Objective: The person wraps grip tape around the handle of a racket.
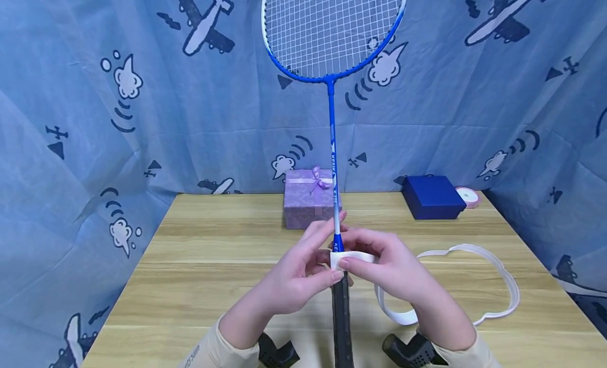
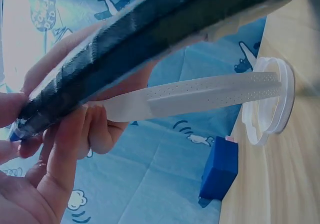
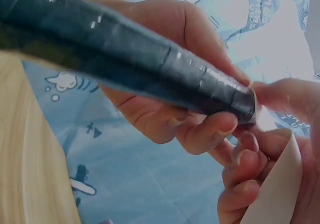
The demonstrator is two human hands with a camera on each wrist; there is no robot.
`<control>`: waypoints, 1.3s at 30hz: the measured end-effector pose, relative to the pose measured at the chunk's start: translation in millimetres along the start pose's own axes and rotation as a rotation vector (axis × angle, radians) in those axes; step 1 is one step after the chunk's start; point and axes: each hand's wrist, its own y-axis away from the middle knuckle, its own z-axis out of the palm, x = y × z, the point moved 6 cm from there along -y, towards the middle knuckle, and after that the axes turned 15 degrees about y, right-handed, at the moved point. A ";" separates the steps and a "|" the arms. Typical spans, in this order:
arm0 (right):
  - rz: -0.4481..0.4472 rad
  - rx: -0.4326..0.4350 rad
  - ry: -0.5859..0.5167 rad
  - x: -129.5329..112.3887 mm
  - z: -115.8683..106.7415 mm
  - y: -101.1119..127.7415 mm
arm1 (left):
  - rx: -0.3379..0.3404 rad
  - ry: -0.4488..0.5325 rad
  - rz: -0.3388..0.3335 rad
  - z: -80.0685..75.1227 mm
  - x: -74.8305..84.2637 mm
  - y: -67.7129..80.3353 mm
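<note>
Handle (image 1: 342, 315): dark, nearest the viewer, running down out of the head view between the two wrists. It looks bare of white wrap along its whole visible length.

Left hand (image 1: 296, 276): fingers curled round the top of the handle, thumb and forefinger steadying the spot where the tape starts.

Right hand (image 1: 395, 270): pinches the end of the white tape (image 1: 353, 258) and presses it against the top of the handle, just below the blue shaft (image 1: 333, 146).

Progress, as judged: the wrap is at its very beginning. One short turn, or perhaps only the first tab, lies on the handle; the wrist views are too close and dim to say which. Nearly all of the winding is left.

Loose tape (image 1: 493, 268): perforated, trailing off the right hand in a long loop on the surface (image 1: 213, 262), to the right of the handle.

Racket (image 1: 332, 36): held upright, blue frame, white strings, head cut off by the top edge.

Surface: pale wood, striped grain.

Farther back: a lilac gift box (image 1: 308, 204) with a ribbon bow, behind the shaft; a dark blue box (image 1: 432, 197) at the right rear; a pink ribbon spool (image 1: 468, 196) just beside it.

Room: blue cloth (image 1: 95, 120) printed with planes and clouds, hung on all sides.
</note>
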 end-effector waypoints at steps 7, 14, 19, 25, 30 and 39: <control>-0.121 -0.073 -0.097 -5.0 5.7 0.3 | -0.031 0.007 0.011 1.4 -0.3 1.1; -0.060 0.067 -0.006 -4.3 -0.5 0.3 | 0.120 -0.111 0.035 1.7 0.2 0.7; 0.005 0.159 0.070 -4.3 -7.0 1.1 | 0.318 -0.263 0.012 6.9 0.6 4.4; 0.078 0.263 0.166 -4.6 -13.7 1.8 | 0.374 -0.565 0.077 20.5 -0.9 9.1; 0.116 0.289 0.205 -3.7 -15.9 1.9 | 0.381 -0.668 0.115 24.7 -4.1 10.7; 0.130 0.299 0.235 -3.5 -16.0 2.0 | 0.384 -0.671 0.021 24.7 -11.1 10.4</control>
